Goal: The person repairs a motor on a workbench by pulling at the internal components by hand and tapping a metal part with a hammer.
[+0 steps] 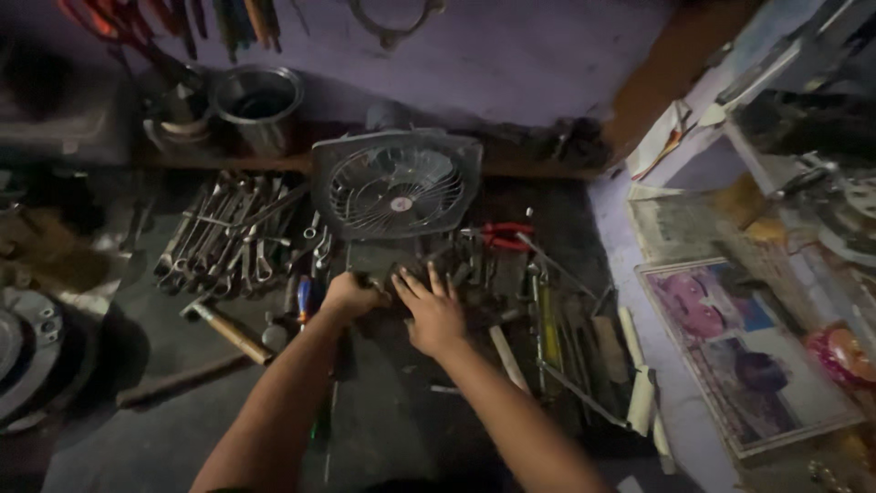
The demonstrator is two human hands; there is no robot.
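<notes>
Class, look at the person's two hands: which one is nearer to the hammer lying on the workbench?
Left. The left hand sits just right of the hammer, close to its head. The right hand lies farther right, beyond the left hand, below the fan.

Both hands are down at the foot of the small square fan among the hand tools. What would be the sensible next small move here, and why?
Probably steady the fan's base with the right hand while the left hand gets a firmer grip. The fan stands upright and the base is crowded by loose tools: spanners to its left, red-handled pliers to its right. What the left hand holds is too dark to tell.
</notes>
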